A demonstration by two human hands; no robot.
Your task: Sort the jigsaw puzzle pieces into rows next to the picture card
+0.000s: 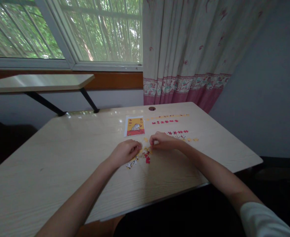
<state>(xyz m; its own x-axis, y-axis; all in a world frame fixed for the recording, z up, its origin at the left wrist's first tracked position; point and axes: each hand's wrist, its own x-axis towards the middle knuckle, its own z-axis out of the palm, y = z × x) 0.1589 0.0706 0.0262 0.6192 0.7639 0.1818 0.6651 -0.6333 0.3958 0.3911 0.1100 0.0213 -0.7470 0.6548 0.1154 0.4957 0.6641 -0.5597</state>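
Note:
My left hand is closed, its fingertips pressed together beside a small group of jigsaw pieces in yellow, red and white. What it pinches, if anything, is too small to make out. Opposite it, my right hand curls its fingers down at the group's right side, also closed in a pinch whose contents are hidden. Partly under the left hand lie white and yellow pieces. A red piece sits at the near end of the group. Just beyond the hands is a picture card showing a white animal on yellow and red.
Rows of loose pieces lie right of the card: yellow ones, red ones, and more rows behind my right forearm. A round cable hole is near the table's back edge. A raised shelf stands back left.

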